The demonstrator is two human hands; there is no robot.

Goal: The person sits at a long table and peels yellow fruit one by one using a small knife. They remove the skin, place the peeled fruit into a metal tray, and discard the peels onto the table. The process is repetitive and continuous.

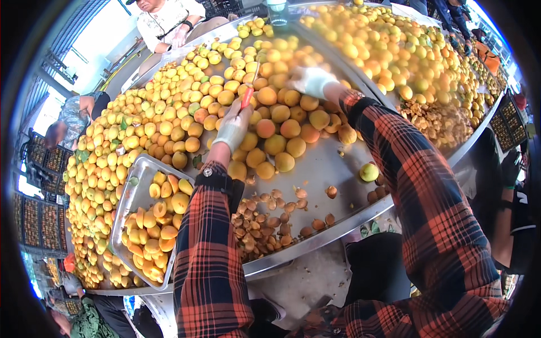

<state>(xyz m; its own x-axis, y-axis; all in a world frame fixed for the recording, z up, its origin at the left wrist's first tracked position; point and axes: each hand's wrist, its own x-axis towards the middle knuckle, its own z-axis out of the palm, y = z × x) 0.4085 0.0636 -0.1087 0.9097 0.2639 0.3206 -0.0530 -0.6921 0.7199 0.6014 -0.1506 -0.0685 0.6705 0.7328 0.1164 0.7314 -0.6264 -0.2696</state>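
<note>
My left hand (232,126), in a white knit glove, grips a knife by its red handle (247,97). The thin blade points up and away, over a heap of apricots (281,114). Farther out and to the right, my right hand (312,82), also gloved, reaches onto the heap; it is blurred, and its fingers cannot be made out. Left of my left forearm, a metal tray (146,164) holds cut apricot halves (152,228). A pile of apricot pits (258,219) lies on the metal table (308,181) between my forearms.
A raised metal divider (359,76) separates this heap from more apricots (405,46) on the right. A greenish apricot (369,172) lies by my right forearm. A clear cup (277,12) stands at the far side. Other people sit around the table; stacked crates (42,219) stand at left.
</note>
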